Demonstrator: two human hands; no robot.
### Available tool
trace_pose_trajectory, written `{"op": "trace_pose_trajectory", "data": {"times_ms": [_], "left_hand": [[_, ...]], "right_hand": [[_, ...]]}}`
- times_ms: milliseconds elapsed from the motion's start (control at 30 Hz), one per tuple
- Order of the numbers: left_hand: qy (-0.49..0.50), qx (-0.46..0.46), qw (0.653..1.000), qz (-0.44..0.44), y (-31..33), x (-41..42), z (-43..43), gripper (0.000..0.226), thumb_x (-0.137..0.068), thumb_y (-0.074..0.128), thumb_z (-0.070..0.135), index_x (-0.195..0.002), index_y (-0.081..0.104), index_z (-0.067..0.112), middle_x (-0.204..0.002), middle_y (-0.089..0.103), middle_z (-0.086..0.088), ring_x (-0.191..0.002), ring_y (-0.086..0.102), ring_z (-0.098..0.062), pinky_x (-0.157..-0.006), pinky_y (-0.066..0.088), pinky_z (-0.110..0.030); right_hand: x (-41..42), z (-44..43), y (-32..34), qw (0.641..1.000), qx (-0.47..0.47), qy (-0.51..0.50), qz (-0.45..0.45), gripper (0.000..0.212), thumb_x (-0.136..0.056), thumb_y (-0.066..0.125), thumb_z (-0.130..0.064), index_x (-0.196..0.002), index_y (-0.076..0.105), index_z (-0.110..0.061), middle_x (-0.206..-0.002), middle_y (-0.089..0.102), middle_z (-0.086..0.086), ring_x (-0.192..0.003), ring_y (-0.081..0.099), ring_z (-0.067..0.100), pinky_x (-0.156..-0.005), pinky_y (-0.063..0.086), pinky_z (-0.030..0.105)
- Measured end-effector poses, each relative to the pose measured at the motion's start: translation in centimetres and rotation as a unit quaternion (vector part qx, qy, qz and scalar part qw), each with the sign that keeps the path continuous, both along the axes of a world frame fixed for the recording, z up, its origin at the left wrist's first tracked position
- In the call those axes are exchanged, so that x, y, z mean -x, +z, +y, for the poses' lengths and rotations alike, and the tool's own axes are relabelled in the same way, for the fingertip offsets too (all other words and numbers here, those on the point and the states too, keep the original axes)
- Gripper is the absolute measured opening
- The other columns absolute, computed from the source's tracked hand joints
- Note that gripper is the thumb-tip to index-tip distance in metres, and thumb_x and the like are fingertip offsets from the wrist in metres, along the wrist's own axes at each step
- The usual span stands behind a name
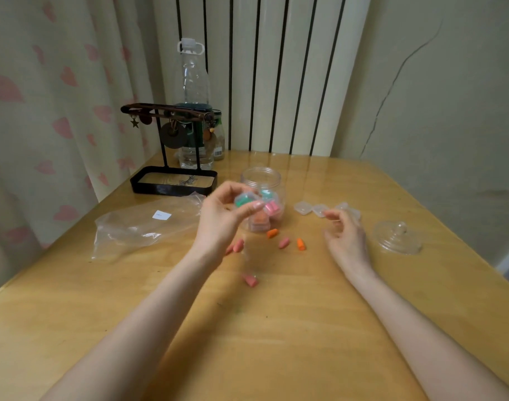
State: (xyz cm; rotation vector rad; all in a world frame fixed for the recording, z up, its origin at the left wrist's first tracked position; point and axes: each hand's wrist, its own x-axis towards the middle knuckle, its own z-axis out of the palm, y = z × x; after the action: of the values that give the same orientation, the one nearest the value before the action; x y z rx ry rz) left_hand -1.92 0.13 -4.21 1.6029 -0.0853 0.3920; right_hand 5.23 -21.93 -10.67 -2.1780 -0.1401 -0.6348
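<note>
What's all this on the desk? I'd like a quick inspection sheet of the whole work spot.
Surface: wooden table, glossy, a few dark specks.
Job's things: green-filled case; open jar holding more filled cases; jar lid lying to the right; empty cases beside the jar; loose plugs, orange and pink, on the table.
Clutter: plastic bag, jewellery stand, clear bottle.
Hands: left hand pinches the green-filled case in front of the jar; right hand curled by the empty cases, grip unclear.
Cables: nothing seen.
Surroundings: patterned curtain, radiator, cracked wall.
</note>
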Motion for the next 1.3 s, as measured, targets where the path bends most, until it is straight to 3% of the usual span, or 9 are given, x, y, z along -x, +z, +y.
{"op": "trace_pose_trajectory", "data": {"times_ms": [133,233,333,567,700,900,1067,1167,1300], "left_hand": [[0.111,-0.144,0.977,-0.111,3.1,-3.8,0.1,0.021,-0.073,0.077,0.009,-0.089,0.063,0.012,-0.095,0.070,-0.001,-0.086,0.065,-0.009,-0.077,0.053,-0.025],[0.168,-0.215,0.951,-0.146,4.1,-6.8,-0.5,0.020,-0.077,0.072,0.002,-0.083,0.060,0.017,-0.098,0.070,-0.002,-0.072,0.061,0.011,-0.070,0.051,-0.012],[0.181,-0.238,0.948,-0.112,2.8,-9.1,-0.7,0.020,-0.078,0.072,0.007,-0.086,0.059,0.021,-0.099,0.069,-0.002,-0.080,0.063,0.001,-0.076,0.052,-0.017],[0.120,-0.390,0.912,-0.037,1.4,-9.2,0.0,0.046,-0.087,0.061,0.037,-0.128,0.056,0.019,-0.131,0.057,-0.005,-0.127,0.044,-0.022,-0.105,0.037,-0.043],[0.181,-0.293,0.933,-0.108,1.1,-5.0,0.1,0.029,-0.094,0.054,0.027,-0.119,0.061,0.014,-0.120,0.063,-0.002,-0.115,0.051,-0.017,-0.096,0.042,-0.032],[-0.112,-0.053,0.982,0.140,-1.2,0.7,-1.0,0.025,-0.096,0.050,0.014,-0.120,0.054,0.007,-0.106,0.066,-0.009,-0.079,0.065,-0.013,-0.070,0.055,-0.024],[-0.205,0.007,0.975,0.088,-2.7,1.9,-1.1,0.034,-0.094,0.052,0.013,-0.128,0.053,0.015,-0.122,0.064,-0.005,-0.098,0.067,-0.017,-0.081,0.056,-0.030],[-0.217,-0.014,0.970,0.108,-2.8,2.3,-0.5,0.035,-0.090,0.059,0.014,-0.124,0.057,0.018,-0.119,0.067,-0.003,-0.095,0.069,-0.027,-0.060,0.053,-0.033],[-0.208,-0.009,0.972,0.112,-2.9,2.4,-0.6,0.041,-0.079,0.069,0.026,-0.118,0.060,0.020,-0.110,0.071,-0.003,-0.092,0.069,-0.037,-0.057,0.049,-0.036]], "right_hand": [[-2.7,0.6,-0.6,0.987,0.154,0.050,-0.021,0.038,-0.084,0.064,-0.006,-0.121,0.060,-0.012,-0.124,0.056,0.012,-0.121,0.044,0.030,-0.102,0.022,0.022],[-4.9,1.1,-0.6,0.961,0.272,0.050,0.024,0.045,-0.095,0.051,-0.021,-0.140,0.043,-0.019,-0.148,0.035,0.010,-0.139,0.023,0.028,-0.115,0.013,0.035],[-5.9,1.6,-0.7,0.937,0.336,0.040,0.085,0.046,-0.100,0.038,-0.030,-0.145,0.031,-0.027,-0.155,0.023,0.010,-0.145,0.008,0.026,-0.118,-0.002,0.044],[-6.1,1.7,-0.7,0.943,0.333,0.017,0.000,0.031,-0.094,0.050,-0.031,-0.124,0.054,-0.022,-0.120,0.058,0.009,-0.124,0.038,0.029,-0.116,0.010,0.044],[-4.8,1.2,-0.6,0.972,0.228,0.005,-0.063,0.036,-0.088,0.058,-0.019,-0.124,0.056,-0.021,-0.109,0.061,0.008,-0.106,0.043,0.027,-0.095,0.033,0.037],[2.9,3.5,2.4,0.971,-0.176,0.163,-0.012,0.031,-0.091,0.060,-0.014,-0.118,0.060,-0.029,-0.089,0.063,-0.001,-0.067,0.058,0.006,-0.064,0.046,0.015],[6.6,4.7,3.6,0.932,-0.150,0.319,0.083,0.036,-0.075,0.073,-0.007,-0.101,0.068,-0.031,-0.083,0.070,0.006,-0.067,0.066,0.019,-0.064,0.051,0.026],[6.6,4.4,3.3,0.936,-0.114,0.313,0.117,0.037,-0.067,0.072,-0.014,-0.097,0.069,-0.036,-0.075,0.068,0.020,-0.071,0.065,0.027,-0.075,0.052,0.047],[6.8,4.0,3.7,0.922,-0.118,0.345,0.134,0.035,-0.068,0.069,-0.010,-0.097,0.070,-0.029,-0.076,0.065,0.024,-0.065,0.060,0.016,-0.071,0.050,0.035]]}}
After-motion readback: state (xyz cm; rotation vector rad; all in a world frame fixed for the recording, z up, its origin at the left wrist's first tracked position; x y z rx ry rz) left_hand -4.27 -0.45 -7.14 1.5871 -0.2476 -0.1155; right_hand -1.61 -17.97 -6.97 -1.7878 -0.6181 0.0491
